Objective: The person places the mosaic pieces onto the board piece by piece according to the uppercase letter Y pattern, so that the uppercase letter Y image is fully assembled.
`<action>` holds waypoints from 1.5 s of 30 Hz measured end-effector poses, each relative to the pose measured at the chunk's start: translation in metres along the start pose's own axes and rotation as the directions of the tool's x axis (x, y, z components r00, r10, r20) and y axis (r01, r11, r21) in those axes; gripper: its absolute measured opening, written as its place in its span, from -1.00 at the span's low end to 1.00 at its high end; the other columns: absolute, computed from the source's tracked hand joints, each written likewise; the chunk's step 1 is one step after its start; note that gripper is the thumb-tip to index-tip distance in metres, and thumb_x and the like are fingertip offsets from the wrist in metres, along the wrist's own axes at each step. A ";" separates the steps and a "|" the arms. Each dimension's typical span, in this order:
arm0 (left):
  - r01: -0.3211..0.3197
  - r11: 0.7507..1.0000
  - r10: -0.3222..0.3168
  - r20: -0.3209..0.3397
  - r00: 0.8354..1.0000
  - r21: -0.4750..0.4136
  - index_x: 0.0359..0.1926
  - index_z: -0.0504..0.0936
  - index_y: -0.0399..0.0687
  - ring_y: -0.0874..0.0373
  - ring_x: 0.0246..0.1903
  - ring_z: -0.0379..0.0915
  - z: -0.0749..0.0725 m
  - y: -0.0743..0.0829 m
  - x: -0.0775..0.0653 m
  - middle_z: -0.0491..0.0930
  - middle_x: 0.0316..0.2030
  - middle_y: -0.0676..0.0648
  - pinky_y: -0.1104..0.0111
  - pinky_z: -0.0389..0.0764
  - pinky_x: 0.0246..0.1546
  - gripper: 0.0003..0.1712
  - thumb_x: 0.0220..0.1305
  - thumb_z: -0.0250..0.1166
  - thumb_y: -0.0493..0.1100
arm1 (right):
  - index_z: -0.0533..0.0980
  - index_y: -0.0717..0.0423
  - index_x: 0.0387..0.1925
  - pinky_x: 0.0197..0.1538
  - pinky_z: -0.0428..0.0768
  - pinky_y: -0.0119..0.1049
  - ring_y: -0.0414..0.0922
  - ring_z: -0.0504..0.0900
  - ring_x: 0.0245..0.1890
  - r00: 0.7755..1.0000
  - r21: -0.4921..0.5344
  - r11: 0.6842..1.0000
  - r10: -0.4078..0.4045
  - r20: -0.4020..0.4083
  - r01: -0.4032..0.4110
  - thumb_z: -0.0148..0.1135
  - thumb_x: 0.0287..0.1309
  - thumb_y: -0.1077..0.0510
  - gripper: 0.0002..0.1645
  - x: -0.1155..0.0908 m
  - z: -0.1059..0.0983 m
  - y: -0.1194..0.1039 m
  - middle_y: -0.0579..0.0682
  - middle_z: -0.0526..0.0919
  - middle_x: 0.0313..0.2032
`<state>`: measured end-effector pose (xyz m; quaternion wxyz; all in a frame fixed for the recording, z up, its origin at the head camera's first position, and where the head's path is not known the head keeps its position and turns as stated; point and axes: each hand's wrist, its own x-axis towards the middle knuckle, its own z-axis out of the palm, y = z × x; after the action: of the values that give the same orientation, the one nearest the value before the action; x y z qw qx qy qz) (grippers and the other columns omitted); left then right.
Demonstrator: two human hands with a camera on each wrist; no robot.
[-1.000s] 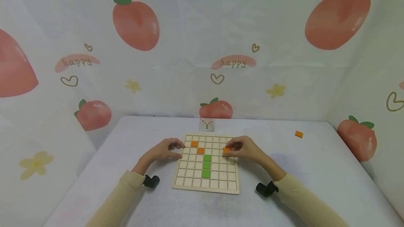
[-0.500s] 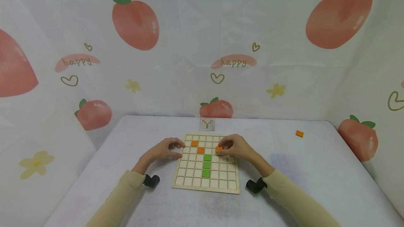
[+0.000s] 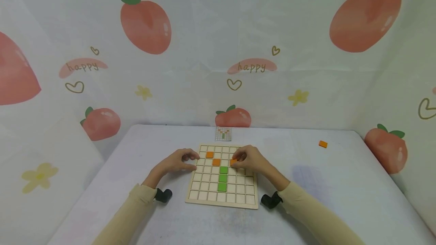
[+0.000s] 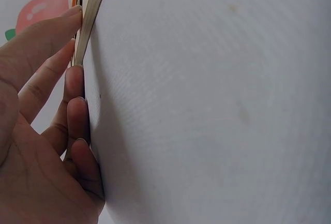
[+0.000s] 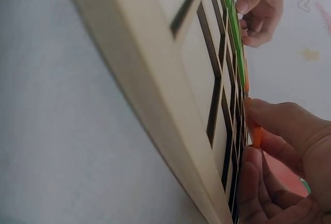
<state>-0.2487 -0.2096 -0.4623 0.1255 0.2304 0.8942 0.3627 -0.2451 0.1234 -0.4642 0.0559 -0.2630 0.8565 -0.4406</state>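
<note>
A square wooden grid board (image 3: 221,203) lies on the table between both hands. Thumb and fingers of my right hand (image 3: 250,159) pinch an orange square tile (image 3: 233,162) low over the board's right half; the right wrist view shows this tile (image 5: 257,136) upright on edge at the fingertips. My left hand (image 3: 176,161) rests at the board's left edge, thumb and forefinger spread and touching the side. Two orange tiles sit in cells on the upper left, one of them this tile (image 3: 209,155). Three green tiles (image 3: 223,178) form a column in the middle.
A small card (image 3: 223,134) printed with a coloured grid pattern lies behind the board. One loose orange tile (image 3: 323,144) is at the table's far right. A fruit-printed cloth (image 3: 190,86) hangs behind the table.
My right hand has moved left across the board with the orange tile, stopping just right of the green column. The left hand has stayed at the board's edge.
</note>
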 end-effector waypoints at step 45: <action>-0.002 1.000 0.002 -0.003 1.000 0.000 0.04 0.67 -0.12 0.04 -0.06 0.40 0.000 -0.004 0.001 0.55 -0.12 0.03 0.09 0.42 0.07 -0.59 0.16 0.53 -0.17 | 0.71 0.19 -0.20 -0.20 0.59 -0.22 -0.08 0.64 -0.31 1.000 0.064 0.998 0.018 0.026 -0.020 0.52 0.12 0.20 -0.78 -0.028 -0.038 0.013 -0.07 0.70 -0.28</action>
<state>-0.2511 -0.2115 -0.4657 0.1236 0.2308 0.8942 0.3631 -0.2389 0.1715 -0.4554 0.0791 -0.2585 0.8436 -0.4640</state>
